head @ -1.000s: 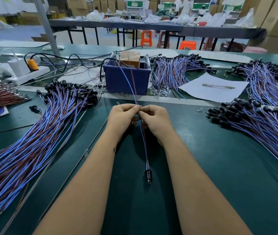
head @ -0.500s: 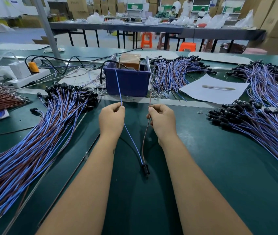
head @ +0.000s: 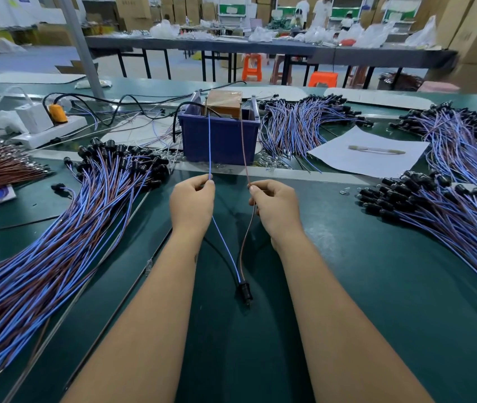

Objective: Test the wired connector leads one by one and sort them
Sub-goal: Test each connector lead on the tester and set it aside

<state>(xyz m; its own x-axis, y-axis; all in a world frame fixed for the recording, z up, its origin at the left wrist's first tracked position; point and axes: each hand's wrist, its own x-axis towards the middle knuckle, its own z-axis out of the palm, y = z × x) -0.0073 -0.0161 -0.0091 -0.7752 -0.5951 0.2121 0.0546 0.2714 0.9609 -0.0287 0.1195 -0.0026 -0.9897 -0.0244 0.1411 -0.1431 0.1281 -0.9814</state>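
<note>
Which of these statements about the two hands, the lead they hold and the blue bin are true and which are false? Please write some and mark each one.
1. The left hand pinches the blue wire. True.
2. The right hand holds nothing. False: it pinches the brown wire.
3. Both wires join at one black connector near the forearms. True.
4. The blue bin stands behind the hands. True.
5. The two wires are held pressed together. False: they are spread apart.
</note>
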